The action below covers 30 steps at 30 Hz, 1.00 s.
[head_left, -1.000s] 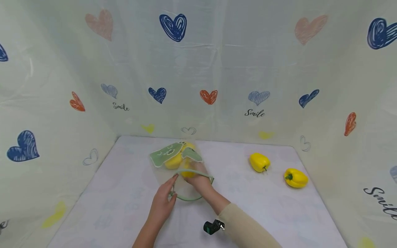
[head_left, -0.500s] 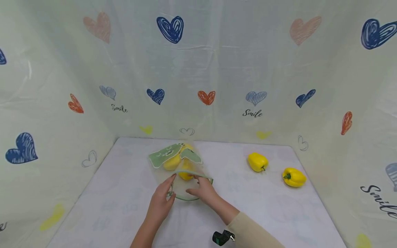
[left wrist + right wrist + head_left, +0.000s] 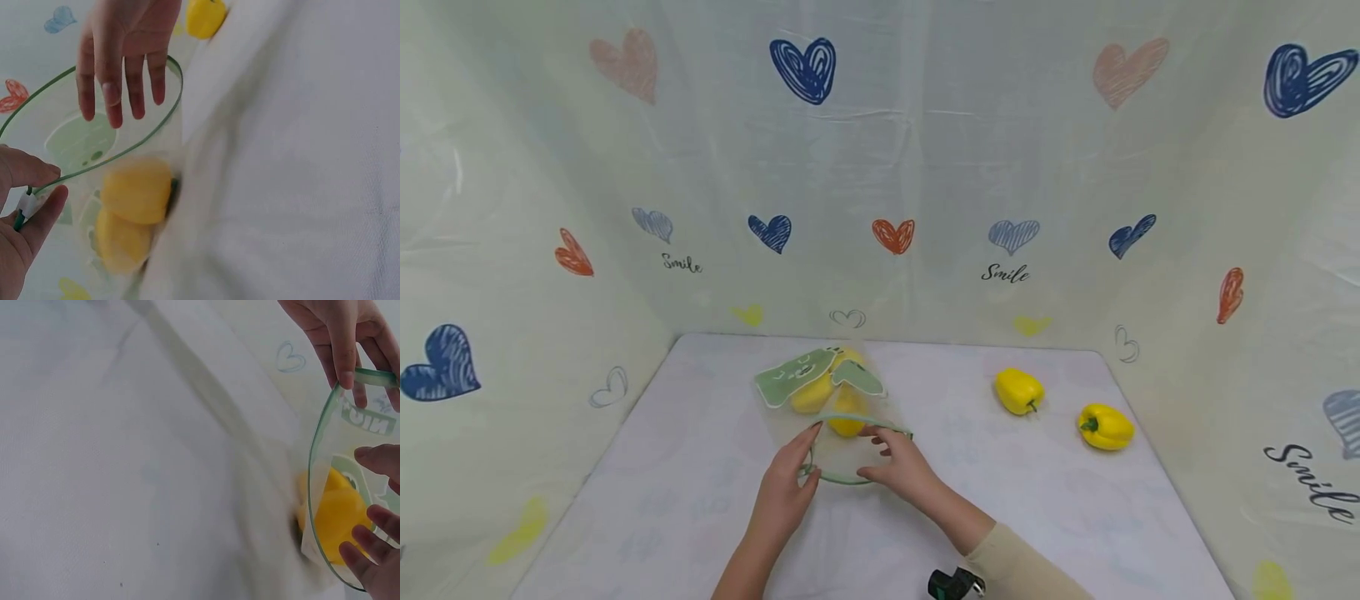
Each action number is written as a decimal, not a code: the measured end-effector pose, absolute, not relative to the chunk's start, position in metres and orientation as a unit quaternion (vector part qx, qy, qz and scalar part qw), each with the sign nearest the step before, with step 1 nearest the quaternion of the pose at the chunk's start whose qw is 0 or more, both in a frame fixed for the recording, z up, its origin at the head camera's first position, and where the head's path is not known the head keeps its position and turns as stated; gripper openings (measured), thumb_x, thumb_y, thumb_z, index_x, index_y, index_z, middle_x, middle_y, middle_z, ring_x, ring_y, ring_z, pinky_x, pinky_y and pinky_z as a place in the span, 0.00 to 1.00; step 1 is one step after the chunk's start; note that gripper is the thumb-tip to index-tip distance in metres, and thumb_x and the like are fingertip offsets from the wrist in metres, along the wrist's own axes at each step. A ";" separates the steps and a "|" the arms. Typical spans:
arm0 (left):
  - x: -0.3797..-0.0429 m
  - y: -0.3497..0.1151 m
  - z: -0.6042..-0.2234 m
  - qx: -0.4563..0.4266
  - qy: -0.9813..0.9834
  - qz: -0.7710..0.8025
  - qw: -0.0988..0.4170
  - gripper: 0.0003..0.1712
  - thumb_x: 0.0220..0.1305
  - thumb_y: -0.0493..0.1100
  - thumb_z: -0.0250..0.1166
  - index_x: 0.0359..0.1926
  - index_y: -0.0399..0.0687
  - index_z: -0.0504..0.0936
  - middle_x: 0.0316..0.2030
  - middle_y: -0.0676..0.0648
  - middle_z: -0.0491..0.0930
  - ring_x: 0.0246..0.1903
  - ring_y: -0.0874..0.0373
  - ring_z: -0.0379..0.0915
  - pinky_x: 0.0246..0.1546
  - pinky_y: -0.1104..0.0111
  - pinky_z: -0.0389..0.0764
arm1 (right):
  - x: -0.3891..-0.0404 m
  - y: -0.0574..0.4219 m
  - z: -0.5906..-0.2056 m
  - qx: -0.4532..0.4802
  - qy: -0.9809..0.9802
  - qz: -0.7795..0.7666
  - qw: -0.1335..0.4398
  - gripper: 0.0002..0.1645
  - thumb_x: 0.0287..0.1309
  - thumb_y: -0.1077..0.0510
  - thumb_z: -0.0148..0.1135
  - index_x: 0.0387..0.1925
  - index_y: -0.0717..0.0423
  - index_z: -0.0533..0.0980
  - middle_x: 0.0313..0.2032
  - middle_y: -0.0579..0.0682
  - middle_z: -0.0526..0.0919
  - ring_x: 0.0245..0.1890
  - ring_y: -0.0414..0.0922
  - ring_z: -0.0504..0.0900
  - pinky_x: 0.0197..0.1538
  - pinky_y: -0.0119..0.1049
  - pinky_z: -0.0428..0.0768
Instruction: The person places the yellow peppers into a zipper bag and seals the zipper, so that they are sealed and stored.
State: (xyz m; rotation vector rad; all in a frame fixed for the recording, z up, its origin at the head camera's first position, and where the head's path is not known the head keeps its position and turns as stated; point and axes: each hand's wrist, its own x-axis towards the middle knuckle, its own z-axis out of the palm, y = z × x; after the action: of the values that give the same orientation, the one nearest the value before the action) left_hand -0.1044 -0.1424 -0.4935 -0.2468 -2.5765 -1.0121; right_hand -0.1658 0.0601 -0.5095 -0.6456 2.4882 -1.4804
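Note:
A see-through drawstring bag [image 3: 797, 377] with green print and a green rim lies on the table, its mouth facing me. Yellow bell peppers [image 3: 848, 413] show through its wall, two of them [image 3: 136, 190] in the left wrist view. On the left side of the mouth, my left hand [image 3: 781, 487] pinches the rim between thumb and fingers, close to a white cord stopper [image 3: 26, 203]. My right hand [image 3: 913, 473] is at the right of the mouth, fingers spread and loosely bent, the palm bare. In the left wrist view its fingers hang across the opening.
Two more yellow bell peppers, one nearer the back [image 3: 1019, 392] and one by the right edge [image 3: 1106, 427], lie on the white table [image 3: 1000, 500]. A curtain [image 3: 880, 167] printed with hearts stands behind and at both sides. A small black device [image 3: 951, 583] sits by my right sleeve.
My right hand has come back out of the bag, letting go of a yellow bell pepper inside, to the right of the mouth. My left hand keeps its hold on the rim.

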 end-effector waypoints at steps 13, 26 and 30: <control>-0.105 -0.140 -0.492 -0.075 -0.912 -0.367 0.169 0.44 0.45 0.23 0.72 0.66 0.43 0.71 0.62 0.41 0.73 0.58 0.42 0.70 0.58 0.51 0.73 | -0.160 0.089 -0.499 -0.247 0.809 -0.521 0.115 0.31 0.53 0.62 0.72 0.58 0.62 0.72 0.53 0.58 0.78 0.51 0.56 0.77 0.53 0.50 0.78; -0.106 -0.140 -0.490 -0.083 -0.911 -0.369 0.164 0.44 0.46 0.23 0.71 0.67 0.44 0.70 0.63 0.41 0.72 0.58 0.42 0.70 0.58 0.50 0.73 | -0.158 0.128 -0.485 -0.276 0.810 -0.498 0.142 0.26 0.55 0.61 0.71 0.56 0.55 0.74 0.49 0.54 0.81 0.48 0.53 0.79 0.55 0.47 0.77; -0.106 -0.140 -0.490 -0.088 -0.911 -0.364 0.174 0.44 0.46 0.23 0.72 0.67 0.43 0.70 0.62 0.40 0.73 0.58 0.41 0.70 0.57 0.49 0.73 | -0.158 0.142 -0.485 -0.262 0.821 -0.490 0.128 0.27 0.55 0.60 0.71 0.56 0.58 0.74 0.48 0.50 0.82 0.48 0.55 0.78 0.55 0.50 0.76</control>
State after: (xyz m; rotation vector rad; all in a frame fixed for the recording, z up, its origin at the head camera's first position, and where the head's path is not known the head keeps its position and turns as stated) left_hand -0.1056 -0.1400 -0.4904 -0.2488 -2.5822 -1.0305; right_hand -0.1581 0.1422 -0.4846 -0.7618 2.3894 -1.4261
